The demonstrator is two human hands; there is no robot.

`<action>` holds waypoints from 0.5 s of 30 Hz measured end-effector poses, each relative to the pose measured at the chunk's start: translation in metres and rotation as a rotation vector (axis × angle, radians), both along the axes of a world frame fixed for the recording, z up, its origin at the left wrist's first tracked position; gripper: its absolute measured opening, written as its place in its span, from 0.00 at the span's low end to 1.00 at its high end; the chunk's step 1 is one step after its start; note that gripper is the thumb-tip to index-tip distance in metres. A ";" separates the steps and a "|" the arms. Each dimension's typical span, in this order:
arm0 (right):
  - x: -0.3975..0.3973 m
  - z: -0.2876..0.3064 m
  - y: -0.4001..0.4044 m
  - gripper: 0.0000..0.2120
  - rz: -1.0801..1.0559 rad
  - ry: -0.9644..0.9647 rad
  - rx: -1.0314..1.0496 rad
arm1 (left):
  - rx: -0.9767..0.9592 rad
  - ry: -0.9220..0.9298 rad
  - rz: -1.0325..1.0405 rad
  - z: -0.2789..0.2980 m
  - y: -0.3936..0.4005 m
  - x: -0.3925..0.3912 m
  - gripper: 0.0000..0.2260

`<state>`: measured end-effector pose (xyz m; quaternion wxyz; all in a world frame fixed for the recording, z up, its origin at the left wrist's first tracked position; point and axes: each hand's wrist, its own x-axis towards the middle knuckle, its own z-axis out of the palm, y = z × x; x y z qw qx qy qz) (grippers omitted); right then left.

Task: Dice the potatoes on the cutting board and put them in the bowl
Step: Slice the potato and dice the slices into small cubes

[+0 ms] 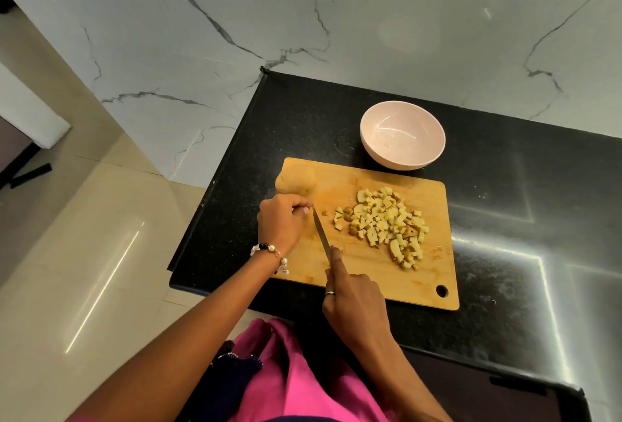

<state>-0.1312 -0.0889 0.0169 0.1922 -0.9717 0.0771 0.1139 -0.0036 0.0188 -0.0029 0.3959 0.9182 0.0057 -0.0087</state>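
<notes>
Mid-dice, by the look of it. Right hand (353,300) wrapped round the knife's handle, forefinger laid straight along the spine of the knife (321,236), blade angled up and left toward the left hand (281,219). Left hand curled, fingertips bunched at the blade's tip; probably pinching a last scrap of potato, though whatever sits beneath the fingers stays hidden.

Heap of diced potato (387,223) lying right of the blade on the wooden cutting board (370,280), a few stray cubes just beside the knife. One whole potato (296,180) resting at the board's far left corner, just beyond the left hand, not yet cut. Pink bowl (403,134) standing on the black surface (505,186) just behind the board's far edge, holding nothing so far.

To do this step well: keep left fingertips tucked back, knuckles toward the blade, not the nails. Keep the tip down and rock the blade rather than chop. Push finished cubes right, clear of the cutting lane. Halve the whole potato first and lay it flat side down, since a round one likely rolls. Match the cube size already in the heap. Leave the transfer to the bowl until the dicing ends.
</notes>
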 end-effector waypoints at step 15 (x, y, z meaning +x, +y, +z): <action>-0.007 -0.013 -0.048 0.27 -0.229 -0.160 0.084 | -0.152 -0.021 -0.133 -0.002 -0.015 -0.006 0.07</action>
